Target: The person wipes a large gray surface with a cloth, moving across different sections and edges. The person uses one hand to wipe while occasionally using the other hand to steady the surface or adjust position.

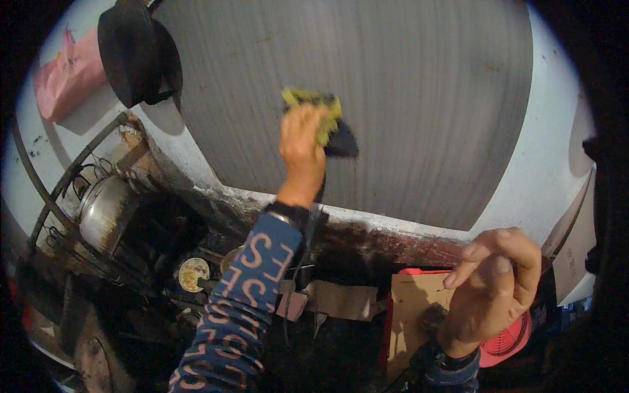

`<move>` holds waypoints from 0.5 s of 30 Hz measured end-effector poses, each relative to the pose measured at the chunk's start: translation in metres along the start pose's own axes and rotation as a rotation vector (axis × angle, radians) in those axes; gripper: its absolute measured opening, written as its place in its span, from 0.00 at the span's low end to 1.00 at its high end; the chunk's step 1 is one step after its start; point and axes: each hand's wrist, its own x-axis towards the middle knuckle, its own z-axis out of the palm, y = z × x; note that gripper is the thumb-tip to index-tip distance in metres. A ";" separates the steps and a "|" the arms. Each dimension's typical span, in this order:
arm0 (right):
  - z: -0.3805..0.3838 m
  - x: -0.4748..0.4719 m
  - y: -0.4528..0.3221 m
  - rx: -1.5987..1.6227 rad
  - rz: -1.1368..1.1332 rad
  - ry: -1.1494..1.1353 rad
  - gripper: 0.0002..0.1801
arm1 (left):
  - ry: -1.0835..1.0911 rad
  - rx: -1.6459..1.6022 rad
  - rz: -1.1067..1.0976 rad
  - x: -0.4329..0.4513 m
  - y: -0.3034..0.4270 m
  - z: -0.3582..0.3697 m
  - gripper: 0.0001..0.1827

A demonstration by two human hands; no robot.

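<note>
My left hand [300, 135] grips a crumpled yellow cloth [322, 109] with dark parts, blurred by motion. It is held up against a large grey panel [413, 113] with fine vertical streaks, on a white wall; a dark shadow falls on the panel beside the cloth. My right hand [496, 290] is raised at the lower right, palm side showing. Its fingers are bent and a little apart, with nothing clearly held. Below that hand are a piece of brown cardboard [413, 299] and a red plastic basket [508, 339].
A stained metal pot [105, 211] sits at the left by dark metal bars [73, 172]. Upper left, a black rounded object [140, 54] hangs near a pink bag [73, 73]. A small soiled dish [194, 274] lies below. A cardboard sheet [572, 255] is at right.
</note>
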 end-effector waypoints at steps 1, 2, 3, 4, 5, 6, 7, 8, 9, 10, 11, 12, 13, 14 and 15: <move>0.001 -0.001 0.000 -0.006 0.005 -0.036 0.09 | -0.066 -0.023 -0.075 -0.025 0.007 -0.003 0.30; 0.004 -0.003 0.000 0.006 0.012 -0.046 0.09 | -0.102 -0.056 -0.079 -0.048 0.013 -0.007 0.29; 0.006 -0.004 -0.001 0.034 0.034 -0.062 0.09 | -0.153 -0.080 -0.131 -0.068 0.018 -0.012 0.29; 0.008 -0.004 -0.002 0.044 0.046 -0.081 0.09 | -0.192 -0.116 -0.137 -0.086 0.022 -0.017 0.29; 0.010 -0.004 -0.004 0.017 0.022 -0.090 0.09 | -0.221 -0.160 -0.153 -0.100 0.025 -0.021 0.28; 0.010 -0.003 -0.007 0.003 0.019 -0.109 0.09 | -0.273 -0.145 -0.182 -0.113 0.028 -0.025 0.27; 0.010 -0.002 -0.009 -0.014 0.015 -0.128 0.09 | -0.308 -0.150 -0.179 -0.121 0.031 -0.028 0.26; 0.010 -0.001 -0.012 -0.022 0.019 -0.125 0.09 | -0.373 -0.159 -0.256 -0.124 0.031 -0.030 0.26; 0.009 0.000 -0.015 -0.025 -0.001 -0.117 0.10 | -0.369 -0.162 -0.247 -0.119 0.031 -0.029 0.26; 0.008 0.001 -0.018 -0.024 -0.017 -0.110 0.10 | -0.390 -0.159 -0.244 -0.108 0.030 -0.027 0.26; 0.007 0.001 -0.021 -0.022 -0.026 -0.101 0.10 | -0.416 -0.152 -0.248 -0.093 0.029 -0.028 0.25; 0.005 0.002 -0.023 -0.014 -0.023 -0.088 0.10 | -0.337 -0.112 -0.227 -0.072 0.029 -0.021 0.24; 0.005 0.003 -0.025 -0.011 -0.019 -0.071 0.10 | -0.208 -0.054 -0.150 -0.045 0.025 -0.016 0.23; 0.003 0.003 -0.025 0.003 -0.020 -0.079 0.10 | -0.084 0.002 -0.078 -0.013 0.021 -0.009 0.22; 0.002 0.003 -0.025 -0.018 -0.017 -0.063 0.10 | -0.038 0.013 -0.070 0.021 0.011 -0.004 0.22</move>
